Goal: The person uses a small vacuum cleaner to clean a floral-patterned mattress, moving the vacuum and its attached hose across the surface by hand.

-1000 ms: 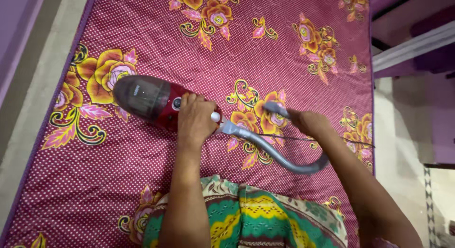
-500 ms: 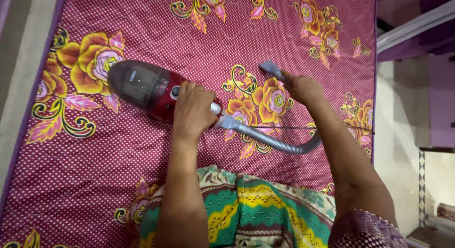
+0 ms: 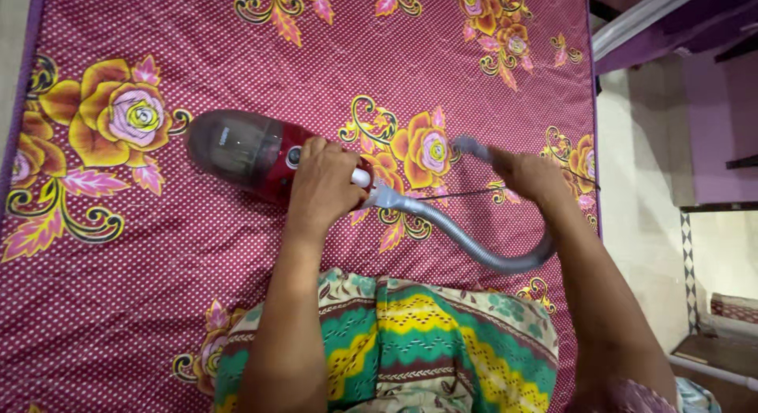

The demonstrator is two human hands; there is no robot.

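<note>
2 hands are at work over a magenta dotted mattress point(image 3: 237, 302) printed with yellow roses, and I see plenty of bare quilted surface to the left of them and above them. Its left edge point(image 3: 17, 81) runs along a strip of pale floor at the top-left corner. Its right edge point(image 3: 594, 137) sits just beside the right hand point(image 3: 530, 176), so there is little room on that side before the drop to the pale floor point(image 3: 639, 184) beyond. My own lap, in a green, yellow and cream patterned cloth point(image 3: 410, 342), closes off the near side.

My left hand point(image 3: 324, 188) lies palm down over the rear of a red handheld vacuum point(image 3: 257, 156), fingers curled around its handle in a firm grip; the forearm runs straight up from the lower frame. The vacuum lies on its side on the mattress, its smoky clear dust cup pointing left, beside a large rose.

A grey ribbed hose point(image 3: 474, 247) leaves the vacuum at my left hand, sags toward my lap, then loops up at the right. My right hand is closed around the hose's grey nozzle point(image 3: 472, 148), whose tip points left over the mattress; I cannot tell whether it touches the cloth. A thin black cord point(image 3: 458, 195) runs between the 2 hands.
</note>
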